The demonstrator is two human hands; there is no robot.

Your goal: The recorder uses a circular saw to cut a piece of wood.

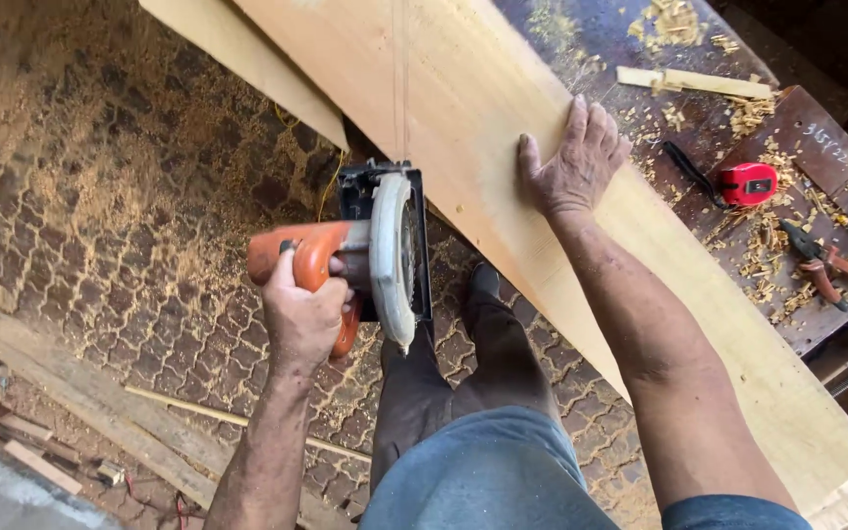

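Observation:
My left hand (304,316) grips the orange handle of a circular saw (370,250), whose silver guard and black base sit at the near edge of a long pale wooden board (503,128). A thin cut line runs up the board from the saw. My right hand (573,157) lies flat, fingers spread, pressing down on the board to the right of the saw. The board stretches diagonally across a dark workbench (807,294).
On the bench at right lie a red tape measure (749,184), pliers with orange handles (821,265), a small wood strip (694,82) and shavings. Sawdust covers the patterned paved floor (120,226). Loose planks (90,402) lie at lower left. My legs stand below the board.

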